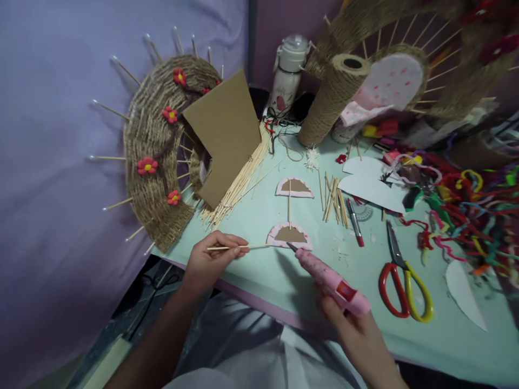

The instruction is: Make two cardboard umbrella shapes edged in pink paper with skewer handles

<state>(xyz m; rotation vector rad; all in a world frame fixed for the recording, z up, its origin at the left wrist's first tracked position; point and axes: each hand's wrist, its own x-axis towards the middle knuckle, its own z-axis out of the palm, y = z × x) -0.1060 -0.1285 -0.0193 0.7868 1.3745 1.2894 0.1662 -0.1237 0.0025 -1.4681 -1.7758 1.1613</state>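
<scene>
Between the fingertips of my left hand (217,256) is a thin wooden stick (257,247), held level, its right end at the edge of the nearer half-round piece (291,235). That piece is brown cardboard with a pink and white fabric rim. An upright stick (289,205) links it to a similar, farther half-round piece (295,187). My right hand (348,324) is wrapped round a pink glue gun (332,281). The dark nozzle points left, over the lower rim of the nearer piece; whether it touches cannot be told.
Red-and-yellow scissors (405,286), a marker (356,222) and short sticks (334,200) lie to the right. Behind stand a twine roll (332,102) and a white bottle (287,75). At left, a twine-wrapped ring (152,135) with flowers leans beside cardboard (227,140) and long sticks (239,194).
</scene>
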